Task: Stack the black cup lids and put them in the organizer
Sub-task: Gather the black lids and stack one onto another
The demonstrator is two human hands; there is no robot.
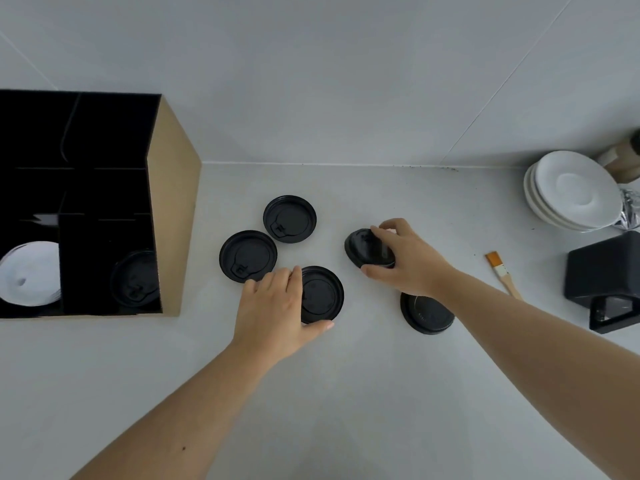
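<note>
Lids (289, 219) lie spread on the middle of the bench (346, 393), five black ones. Right hand (408, 261) grips one lid (363, 249) at its rim, fingers closed on it, tilted. Left hand (273, 306) rests on another lid (322, 296), fingers around its edge. At the left edge stands the organizer (173, 202), holding one black lid (136, 278) and white lids (31, 271).

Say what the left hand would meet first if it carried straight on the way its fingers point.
Probably the flat round black plastic lid just beyond the left hand's fingertips, up and slightly left in the picture; height above the white counter is unclear.
</note>
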